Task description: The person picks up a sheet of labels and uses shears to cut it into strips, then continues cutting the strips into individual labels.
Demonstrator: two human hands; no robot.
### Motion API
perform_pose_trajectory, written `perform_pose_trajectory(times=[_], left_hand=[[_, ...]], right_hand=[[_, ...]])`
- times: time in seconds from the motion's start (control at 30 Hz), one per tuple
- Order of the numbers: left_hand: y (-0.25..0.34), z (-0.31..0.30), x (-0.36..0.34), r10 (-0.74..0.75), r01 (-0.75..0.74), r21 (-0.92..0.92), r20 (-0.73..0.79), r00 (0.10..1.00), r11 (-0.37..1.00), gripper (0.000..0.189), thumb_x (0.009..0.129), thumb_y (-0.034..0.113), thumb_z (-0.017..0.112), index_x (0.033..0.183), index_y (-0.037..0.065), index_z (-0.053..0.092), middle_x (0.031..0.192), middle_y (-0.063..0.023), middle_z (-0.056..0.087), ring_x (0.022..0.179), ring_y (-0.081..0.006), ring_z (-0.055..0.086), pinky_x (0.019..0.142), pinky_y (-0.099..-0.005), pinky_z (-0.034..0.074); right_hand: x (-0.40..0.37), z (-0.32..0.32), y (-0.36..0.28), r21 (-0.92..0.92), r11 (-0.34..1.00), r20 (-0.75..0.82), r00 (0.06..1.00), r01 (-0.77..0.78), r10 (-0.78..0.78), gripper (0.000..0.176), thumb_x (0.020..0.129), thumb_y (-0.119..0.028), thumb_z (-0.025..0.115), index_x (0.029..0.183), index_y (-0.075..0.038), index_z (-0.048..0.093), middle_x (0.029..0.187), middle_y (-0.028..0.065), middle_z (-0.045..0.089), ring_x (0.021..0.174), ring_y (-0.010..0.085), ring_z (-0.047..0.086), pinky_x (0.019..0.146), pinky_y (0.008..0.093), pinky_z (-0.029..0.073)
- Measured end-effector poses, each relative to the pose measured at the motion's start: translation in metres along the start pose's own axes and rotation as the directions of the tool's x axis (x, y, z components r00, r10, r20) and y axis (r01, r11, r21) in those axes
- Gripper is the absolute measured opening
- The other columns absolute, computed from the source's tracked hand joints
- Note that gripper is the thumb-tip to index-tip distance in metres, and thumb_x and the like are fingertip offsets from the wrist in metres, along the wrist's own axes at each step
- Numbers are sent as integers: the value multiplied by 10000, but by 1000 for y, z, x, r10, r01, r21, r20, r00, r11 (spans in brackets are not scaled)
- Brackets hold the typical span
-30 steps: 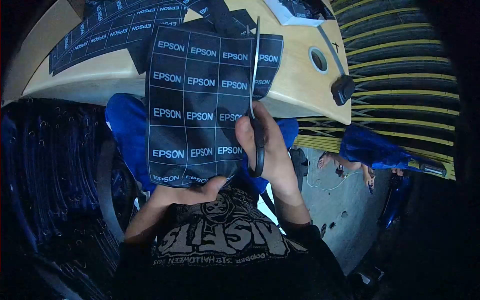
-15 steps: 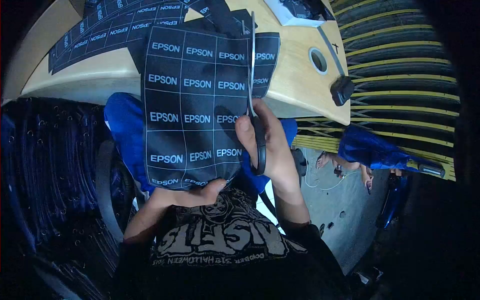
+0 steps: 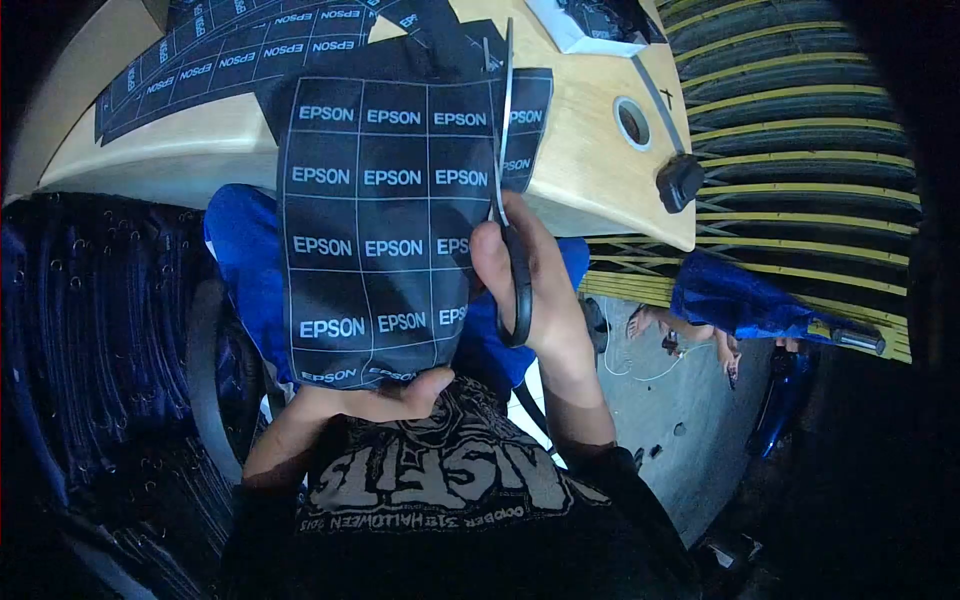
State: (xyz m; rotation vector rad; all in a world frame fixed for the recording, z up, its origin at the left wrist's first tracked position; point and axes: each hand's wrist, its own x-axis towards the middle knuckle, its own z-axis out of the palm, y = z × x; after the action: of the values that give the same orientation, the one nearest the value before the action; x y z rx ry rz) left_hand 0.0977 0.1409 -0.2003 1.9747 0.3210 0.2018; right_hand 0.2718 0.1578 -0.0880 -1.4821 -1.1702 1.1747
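A black sheet [image 3: 325, 212] printed with a white grid and rows of "EPSON" spans the middle of the view. My left hand [image 3: 385, 400] grips its lower edge, thumb on top and fingers hidden underneath. In my right hand [image 3: 530, 280] is a pair of scissors [image 3: 507, 110], its long blade pointing away from me along the sheet's right side. Beyond that blade shows a narrow printed column [image 3: 526, 118]; whether it is fully cut apart cannot be seen.
More printed black sheets [image 3: 250, 62] lie on the pale wooden table [image 3: 590, 130]. A white box [image 3: 600, 35] stands at the back right, beside a round hole and a dark knob [image 3: 679, 183]. Dark items with metal rings [image 3: 110, 330] pile up at left. Another person's foot [image 3: 640, 322] shows at right.
The sheet's upper edge sits lower, nearer my body, and its right part near my right thumb curves more. My right hand keeps nearly the same place with the scissors.
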Motion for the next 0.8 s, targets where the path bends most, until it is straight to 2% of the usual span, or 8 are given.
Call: perform_pose_trajectory(times=[0.17, 0.23, 0.27, 0.33, 0.4, 0.53, 0.67, 0.8], left_hand=[[8, -4, 0, -84, 74, 118, 90, 992, 990, 331, 878, 362, 550, 1032, 69, 548, 882, -16, 562, 845, -145, 548, 757, -306, 482], [10, 9, -9, 62, -255, -245, -597, 800, 936, 371, 857, 410, 587, 1027, 80, 593, 811, -25, 586, 774, -159, 567, 694, -301, 466], [9, 3, -13, 67, -258, -239, -599, 798, 936, 371, 857, 410, 587, 1027, 80, 593, 811, -25, 586, 774, -159, 567, 694, -301, 466], [11, -17, -24, -60, 109, -628, 99, 993, 770, 386, 845, 426, 606, 1006, 76, 613, 772, -32, 601, 718, -157, 579, 636, -273, 452], [15, -35, -21, 27, 89, -623, 175, 984, 777, 398, 824, 418, 641, 1009, 67, 609, 763, -38, 596, 689, -151, 577, 601, -258, 445], [48, -109, -11, 181, -262, -341, -252, 951, 903, 470, 705, 328, 747, 1032, 26, 593, 851, -69, 622, 731, -171, 584, 617, -281, 449], [72, -164, 61, 462, -65, 499, -736, 495, 864, 566, 672, 352, 765, 1122, 64, 579, 1019, -105, 627, 990, -272, 583, 854, -352, 456], [78, -194, 100, 342, 2, 438, -705, 621, 899, 505, 708, 220, 760, 1155, 85, 569, 1111, -108, 605, 1034, -244, 571, 907, -348, 434]], right_hand=[[1, -3, 1, 30, 999, -1, 1000, 26, -26, 477, 884, -339, 601, 1115, 56, 465, 838, 92, 599, 743, 96, 547, 672, 217, 433], [0, -4, -1, 4, 999, -3, 999, 51, -51, 480, 886, -343, 596, 1120, 55, 463, 847, 96, 598, 759, 103, 544, 693, 226, 432], [0, -6, -4, 18, 999, -2, 999, 47, -47, 486, 884, -350, 598, 1118, 54, 465, 844, 90, 590, 760, 108, 536, 701, 231, 430], [2, -12, -5, 38, 998, -5, 999, 53, -53, 492, 881, -357, 601, 1116, 54, 466, 842, 85, 582, 762, 112, 529, 709, 237, 428], [5, -19, 2, -89, 991, -22, 994, 102, -105, 504, 870, -376, 612, 1107, 47, 475, 834, 62, 563, 746, 109, 509, 695, 227, 418], [7, -22, -5, -43, 997, 4, 998, 68, -67, 520, 856, -404, 619, 1106, 33, 488, 870, 49, 546, 796, 101, 484, 709, 222, 393], [8, -25, -9, 2, 970, 3, 970, 244, -244, 501, 856, -375, 624, 1119, 26, 482, 909, 46, 542, 813, 97, 478, 728, 221, 391], [2, -37, -21, 47, 977, 89, 973, 210, -213, 459, 867, -312, 622, 1143, 19, 465, 942, 61, 544, 843, 102, 481, 761, 246, 400]])
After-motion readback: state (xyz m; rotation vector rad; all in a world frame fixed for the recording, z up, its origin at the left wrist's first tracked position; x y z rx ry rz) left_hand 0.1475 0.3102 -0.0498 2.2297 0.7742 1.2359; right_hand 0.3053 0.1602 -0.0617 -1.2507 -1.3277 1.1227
